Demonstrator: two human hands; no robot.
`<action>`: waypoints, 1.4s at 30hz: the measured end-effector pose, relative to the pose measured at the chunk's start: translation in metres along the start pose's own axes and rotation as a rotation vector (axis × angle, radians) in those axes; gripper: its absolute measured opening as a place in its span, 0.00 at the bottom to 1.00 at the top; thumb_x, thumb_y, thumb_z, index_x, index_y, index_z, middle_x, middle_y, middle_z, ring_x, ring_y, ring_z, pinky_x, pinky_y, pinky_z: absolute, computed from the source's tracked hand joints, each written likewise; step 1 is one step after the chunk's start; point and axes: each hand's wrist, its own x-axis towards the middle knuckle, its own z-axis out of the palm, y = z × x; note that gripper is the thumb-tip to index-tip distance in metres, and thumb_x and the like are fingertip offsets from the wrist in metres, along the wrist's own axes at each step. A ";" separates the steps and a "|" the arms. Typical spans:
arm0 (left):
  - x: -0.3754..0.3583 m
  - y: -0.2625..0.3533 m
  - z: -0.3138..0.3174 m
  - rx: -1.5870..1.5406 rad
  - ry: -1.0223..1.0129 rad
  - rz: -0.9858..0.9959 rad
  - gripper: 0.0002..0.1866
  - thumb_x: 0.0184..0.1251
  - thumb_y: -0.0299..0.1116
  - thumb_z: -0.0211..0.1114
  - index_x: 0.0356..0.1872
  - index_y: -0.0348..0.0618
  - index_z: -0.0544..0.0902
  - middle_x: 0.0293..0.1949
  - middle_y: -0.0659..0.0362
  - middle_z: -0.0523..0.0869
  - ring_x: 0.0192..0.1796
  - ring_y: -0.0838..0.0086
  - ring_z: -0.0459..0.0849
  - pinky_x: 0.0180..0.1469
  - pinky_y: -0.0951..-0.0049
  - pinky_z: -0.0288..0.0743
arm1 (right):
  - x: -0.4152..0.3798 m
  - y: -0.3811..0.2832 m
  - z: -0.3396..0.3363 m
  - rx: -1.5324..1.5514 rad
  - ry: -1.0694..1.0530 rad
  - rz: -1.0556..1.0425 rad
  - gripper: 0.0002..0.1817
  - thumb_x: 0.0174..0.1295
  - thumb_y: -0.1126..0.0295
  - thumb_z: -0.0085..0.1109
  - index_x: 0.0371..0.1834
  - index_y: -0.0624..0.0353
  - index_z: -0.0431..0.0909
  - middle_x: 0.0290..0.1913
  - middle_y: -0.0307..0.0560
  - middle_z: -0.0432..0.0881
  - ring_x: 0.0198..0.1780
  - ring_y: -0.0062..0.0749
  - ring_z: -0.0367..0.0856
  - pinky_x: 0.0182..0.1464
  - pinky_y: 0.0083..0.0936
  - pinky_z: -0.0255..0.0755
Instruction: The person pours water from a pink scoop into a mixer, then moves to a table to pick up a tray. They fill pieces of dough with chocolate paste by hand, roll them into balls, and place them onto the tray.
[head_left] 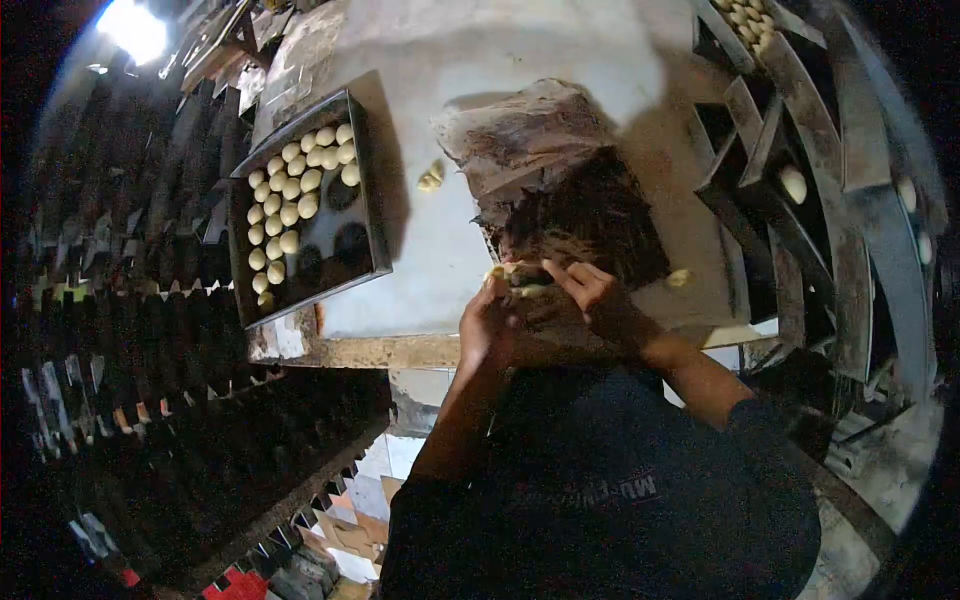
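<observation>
At the near edge of the table, my left hand has its fingers closed around the left end of a pale, flattened piece of dough. Something dark shows along the middle of the dough. My right hand pinches the dough's right end between thumb and fingers. Just beyond both hands lies a large dark brown, crumbly-looking slab, its far part lighter and wrinkled like a sheet. Small dough scraps sit on either side of it, one scrap to the left and another scrap to the right.
A dark metal tray with rows of round dough balls stands at the left of the white table. Stacked metal trays crowd the right side, a few holding dough balls. Dark racks fill the far left.
</observation>
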 end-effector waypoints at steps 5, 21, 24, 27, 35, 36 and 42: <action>-0.020 -0.007 -0.027 -0.025 -0.014 0.134 0.25 0.74 0.43 0.50 0.65 0.40 0.68 0.56 0.54 0.77 0.57 0.68 0.76 0.56 0.72 0.74 | -0.056 0.021 0.051 -0.122 -0.045 0.386 0.17 0.60 0.69 0.60 0.51 0.66 0.78 0.39 0.50 0.77 0.41 0.44 0.79 0.42 0.37 0.76; -0.222 0.004 -0.056 0.441 -0.065 0.971 0.40 0.70 0.38 0.58 0.72 0.31 0.46 0.64 0.45 0.65 0.64 0.58 0.68 0.64 0.62 0.63 | 0.005 -0.288 -0.043 0.389 0.562 -0.205 0.14 0.51 0.78 0.67 0.41 0.69 0.79 0.45 0.52 0.78 0.42 0.40 0.80 0.43 0.28 0.76; -0.247 0.011 -0.092 0.342 -0.218 1.065 0.33 0.62 0.50 0.66 0.60 0.33 0.74 0.63 0.49 0.69 0.59 0.65 0.74 0.59 0.65 0.68 | -0.007 -0.313 -0.053 0.615 0.384 -0.199 0.13 0.49 0.75 0.71 0.38 0.66 0.82 0.41 0.48 0.82 0.39 0.29 0.82 0.39 0.26 0.77; -0.272 0.014 -0.103 0.537 -0.178 1.208 0.24 0.62 0.50 0.66 0.46 0.38 0.82 0.61 0.45 0.72 0.56 0.61 0.76 0.56 0.64 0.71 | -0.015 -0.333 -0.080 0.998 -0.001 0.184 0.16 0.49 0.72 0.73 0.41 0.64 0.83 0.38 0.46 0.85 0.38 0.22 0.82 0.38 0.20 0.77; -0.293 -0.002 -0.083 1.263 0.297 1.483 0.23 0.57 0.35 0.70 0.55 0.44 0.80 0.39 0.51 0.76 0.45 0.62 0.75 0.44 0.67 0.72 | -0.041 -0.359 -0.097 0.482 0.082 -0.185 0.24 0.47 0.72 0.74 0.48 0.67 0.79 0.44 0.52 0.80 0.38 0.34 0.83 0.38 0.25 0.77; -0.292 -0.001 -0.077 1.224 0.251 1.452 0.26 0.55 0.33 0.71 0.57 0.43 0.78 0.39 0.52 0.75 0.45 0.63 0.74 0.44 0.68 0.71 | -0.045 -0.357 -0.096 0.306 0.164 -0.192 0.25 0.45 0.71 0.76 0.47 0.67 0.79 0.43 0.52 0.81 0.40 0.37 0.84 0.37 0.25 0.78; -0.257 -0.013 -0.033 0.427 -0.405 0.995 0.33 0.59 0.59 0.57 0.53 0.38 0.78 0.41 0.52 0.71 0.44 0.66 0.71 0.46 0.66 0.66 | -0.058 -0.296 -0.117 0.485 0.455 -0.278 0.22 0.41 0.71 0.77 0.42 0.61 0.81 0.41 0.50 0.82 0.35 0.33 0.83 0.32 0.21 0.76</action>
